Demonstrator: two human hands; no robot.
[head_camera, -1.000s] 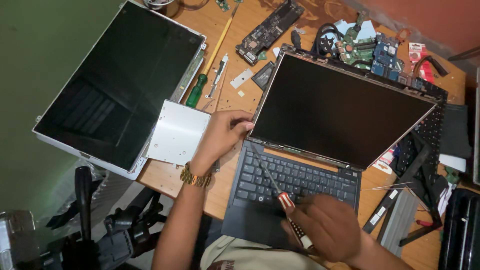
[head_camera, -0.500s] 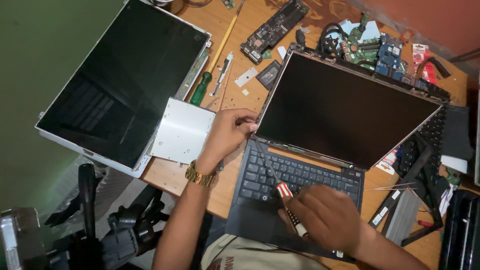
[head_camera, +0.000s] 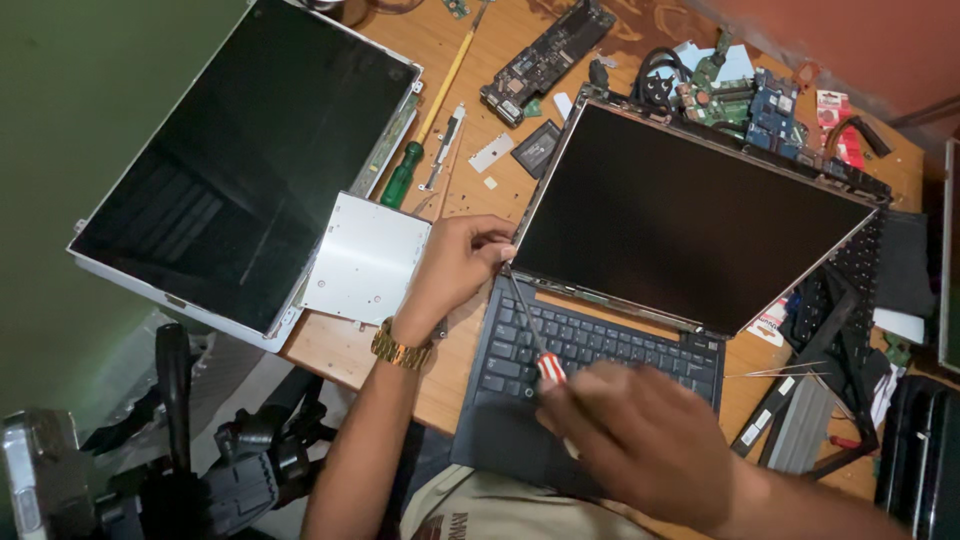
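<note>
Right hand (head_camera: 640, 445) closed around the red-and-white striped handle of a slim screwdriver (head_camera: 528, 328), shaft slanting up across the black laptop keyboard (head_camera: 590, 350) to a tip set at the lower-left corner of the bare black laptop screen panel (head_camera: 690, 215), near the front edge of the brown wooden worktop (head_camera: 470, 175). Left hand (head_camera: 455, 270), gold-coloured metal wristwatch (head_camera: 398, 349) on the wrist, pinching that same corner with narrowed fingertips, right beside the tip. Just left of that hand, a flat silver-grey optical drive (head_camera: 365, 258); beyond it, over the worktop's left edge, a large loose display panel in a pale frame (head_camera: 245, 160); toward the far edge, a green-handled screwdriver (head_camera: 400, 178), a yellow pencil-like tool (head_camera: 447, 78) and a dark circuit board (head_camera: 548, 58). Best done with the tip seated squarely in the fastener, shaft in line with it, pressure light so as not to slip onto the panel face, corner steadied throughout by the pinching fingers. Against half a second earlier: tip up off the keys and close to the hinge corner, right hand slightly lower and blurred, left hand barely shifted, everything else on the worktop unmoved
</note>
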